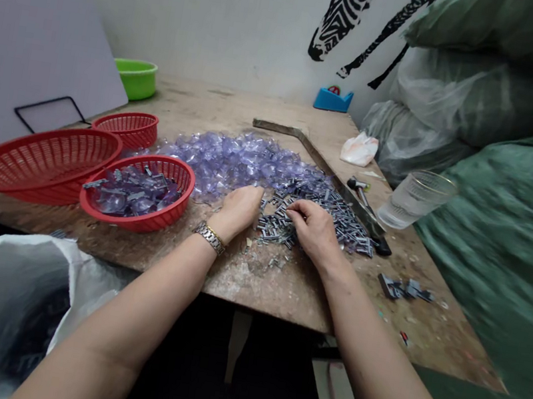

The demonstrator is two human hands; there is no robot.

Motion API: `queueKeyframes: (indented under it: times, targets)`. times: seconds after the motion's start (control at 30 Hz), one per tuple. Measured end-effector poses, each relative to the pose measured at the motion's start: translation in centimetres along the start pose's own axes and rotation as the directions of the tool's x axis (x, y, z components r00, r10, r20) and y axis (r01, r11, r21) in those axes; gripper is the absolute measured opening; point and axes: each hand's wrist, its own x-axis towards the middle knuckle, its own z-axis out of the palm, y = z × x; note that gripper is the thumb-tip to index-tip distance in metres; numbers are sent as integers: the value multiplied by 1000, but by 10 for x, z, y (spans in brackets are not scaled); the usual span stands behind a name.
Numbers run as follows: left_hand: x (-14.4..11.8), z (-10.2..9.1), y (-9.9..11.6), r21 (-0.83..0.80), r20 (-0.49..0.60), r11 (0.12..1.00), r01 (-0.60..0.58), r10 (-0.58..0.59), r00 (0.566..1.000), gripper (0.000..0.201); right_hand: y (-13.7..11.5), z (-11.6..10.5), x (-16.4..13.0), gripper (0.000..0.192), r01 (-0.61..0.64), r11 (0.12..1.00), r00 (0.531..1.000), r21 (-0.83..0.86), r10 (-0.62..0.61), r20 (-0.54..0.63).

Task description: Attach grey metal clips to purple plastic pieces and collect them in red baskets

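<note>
My left hand [239,209], with a metal watch on its wrist, rests knuckles up at the near edge of a heap of clear purple plastic pieces [231,164]. Its fingers are curled under; whether they hold a piece is hidden. My right hand [315,231] lies on a spread of small dark grey metal clips [339,214], thumb and forefinger pinched on one clip. Both hands are a few centimetres apart at the middle of the worn table [283,283].
Three red mesh baskets stand left: the nearest one [179,202] holds assembled purple pieces, a large one [40,157] and a small one [129,127] lie behind. A glass [416,196], a metal bar [314,156], a green bowl [136,78], blue tape dispenser [333,99] and bulging sacks [496,216] ring the table.
</note>
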Motion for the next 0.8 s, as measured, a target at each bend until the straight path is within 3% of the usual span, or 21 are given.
queueKeyframes:
  times: [0.17,0.3,0.43,0.5,0.63,0.8]
  targets:
    - [4,-1,-1,-253,-69,967,-19,1,998,18,-4,-2,-1,11,-8,1000,1000,29,8,-4]
    - [8,-3,7,-495,-160,864,-90,11,987,10,-8,-3,-2,13,-43,994,999,97,44,-12]
    - [6,-8,18,-612,-197,776,-156,42,979,9,-6,-3,-1,15,-118,977,992,178,125,-31]
    - [4,-11,21,-655,-194,735,-175,60,979,10,-4,-2,0,14,-177,935,980,308,196,-31]
    - [4,-12,23,-775,-144,612,-159,74,987,9,-4,-1,5,18,-285,744,941,605,336,30]
    - [12,-8,21,-915,-55,399,-54,9,998,3,-7,-8,8,22,-294,643,911,707,412,4]
